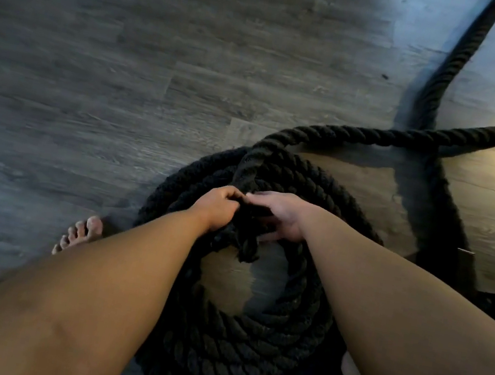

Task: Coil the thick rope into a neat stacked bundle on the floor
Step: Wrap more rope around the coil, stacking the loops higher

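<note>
- On the wood floor (128,69), the thick black rope (246,344) lies coiled in stacked rings
- Above the coil, left hand (216,210) and right hand (282,216) both grip one raised strand

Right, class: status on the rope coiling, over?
Left grip and right grip holding thick black twisted rope. Coil stacked on grey wood floor, long tail uncoiled. Bare foot beside coil, not blocking.

grey wood-grain floor (128,69) carries the coiled black rope (247,334); a bare foot (81,234) stands beside it.
</note>
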